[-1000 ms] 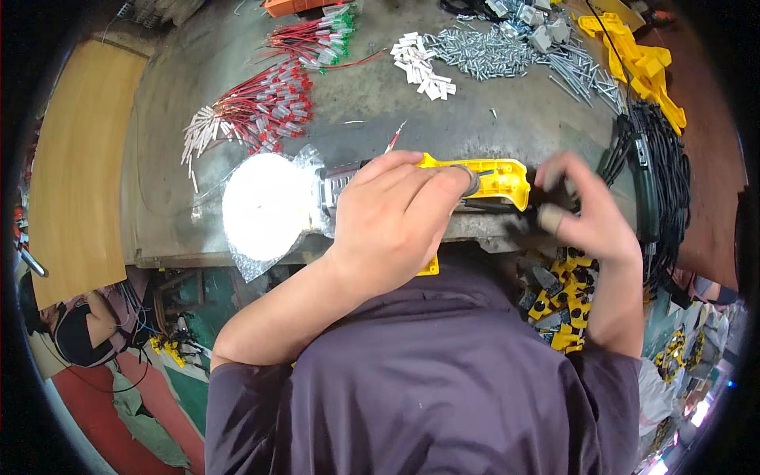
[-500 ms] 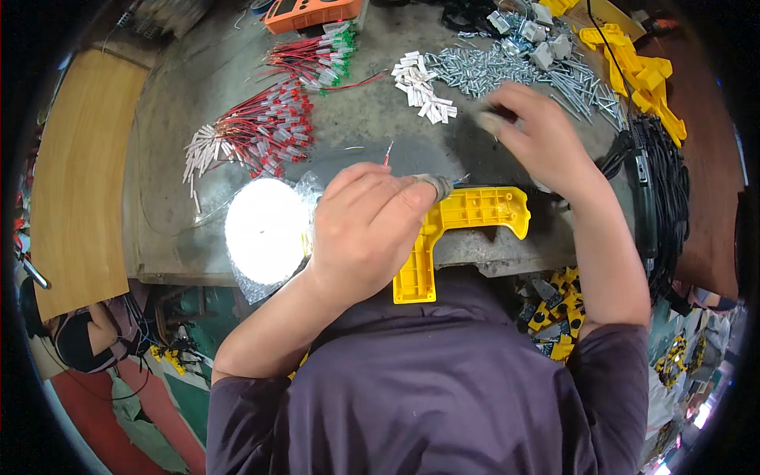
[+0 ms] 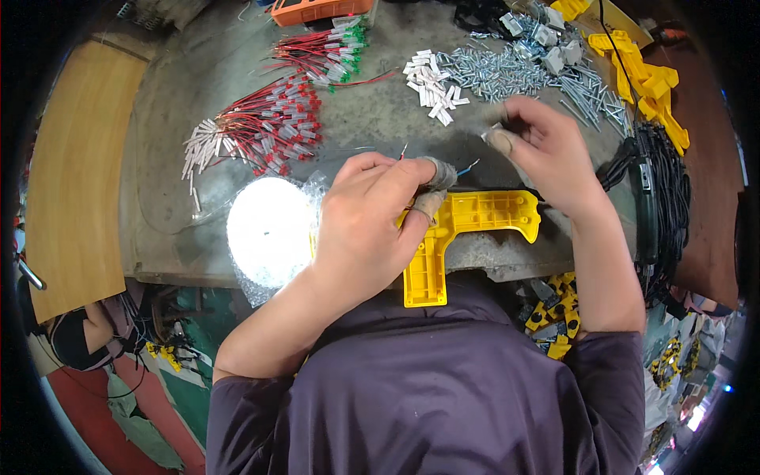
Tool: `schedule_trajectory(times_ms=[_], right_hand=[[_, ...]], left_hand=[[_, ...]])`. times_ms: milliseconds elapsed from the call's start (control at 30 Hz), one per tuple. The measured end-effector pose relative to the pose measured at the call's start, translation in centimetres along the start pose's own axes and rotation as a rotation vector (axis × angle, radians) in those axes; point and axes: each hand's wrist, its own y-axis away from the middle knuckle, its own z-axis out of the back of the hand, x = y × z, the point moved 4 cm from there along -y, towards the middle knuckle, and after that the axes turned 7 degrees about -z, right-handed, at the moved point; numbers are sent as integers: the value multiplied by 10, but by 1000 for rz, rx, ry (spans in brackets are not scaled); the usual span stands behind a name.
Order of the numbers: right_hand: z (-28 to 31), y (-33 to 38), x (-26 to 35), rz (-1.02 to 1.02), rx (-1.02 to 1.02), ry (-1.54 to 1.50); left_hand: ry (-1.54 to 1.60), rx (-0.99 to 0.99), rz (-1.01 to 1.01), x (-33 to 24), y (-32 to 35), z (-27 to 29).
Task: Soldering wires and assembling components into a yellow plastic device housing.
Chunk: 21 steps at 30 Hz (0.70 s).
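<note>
Assembly stands at an early stage: my left hand (image 3: 368, 229) pins the yellow housing shell (image 3: 467, 229) at the table's near edge, grip pinching thin wires (image 3: 408, 150); shell cavity looks unfilled. My right hand (image 3: 546, 150) pinches a small part, which half a second ago it was fetching from the screw pile (image 3: 514, 71) farther off.

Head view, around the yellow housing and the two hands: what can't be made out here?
- Left end of the yellow pistol-shaped housing: covered by the left hand.
- What the right hand pinches: too small, hidden by its fingers.
- Clear bag: contents washed out by glare.
- Orange case: cut off by the top edge.
</note>
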Motion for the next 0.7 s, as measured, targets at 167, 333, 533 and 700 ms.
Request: schedule_trajectory(times_ms=[167, 333, 533, 700], right_hand=[[-3, 26, 2, -170, 84, -423], [-3, 27, 2, -130, 48, -475], [-9, 21, 5, -135, 103, -510], [-31, 29, 11, -180, 199, -488]], left_hand=[[32, -81, -111, -1, -4, -1], [4, -68, -121, -1, -5, -2], [-5, -35, -83, -3, -3, 0], [-38, 10, -136, -1, -2, -4]])
